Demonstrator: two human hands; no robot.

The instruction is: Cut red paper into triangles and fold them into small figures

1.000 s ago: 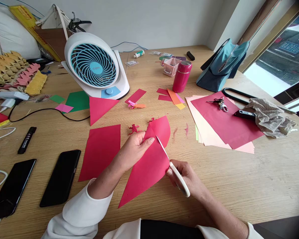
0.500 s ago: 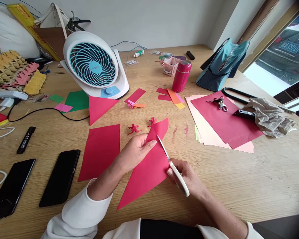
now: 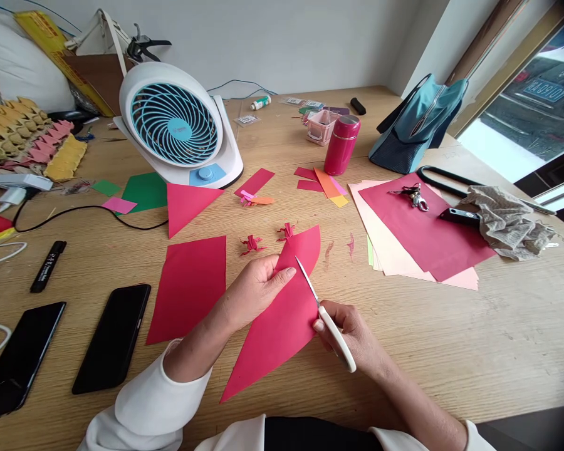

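A red sheet of paper (image 3: 277, 332) is pinched between the thumb and fingers of my left hand (image 3: 258, 288), held tilted above the table. My right hand (image 3: 350, 332) grips white-handled scissors (image 3: 336, 335), whose blades lie along the paper with the tip near my left thumb. Part of the lower blade is hidden by the paper. Just beyond the sheet sit two small folded red paper figures (image 3: 251, 244). A red rectangle of paper (image 3: 188, 288) lies flat to the left, and a red paper triangle (image 3: 190, 205) rests behind it.
A fan (image 3: 173, 125) stands at the back left. Behind the paper strips (image 3: 329, 185) is a pink flask (image 3: 342, 144). To the right lie stacked sheets (image 3: 404, 250), keys (image 3: 416, 195) and a crumpled cloth (image 3: 507, 219). Two phones (image 3: 113, 338) and a marker (image 3: 48, 266) are at left.
The paper's far corner has flattened and swung slightly right and down. My hands and the scissors are almost where they were.
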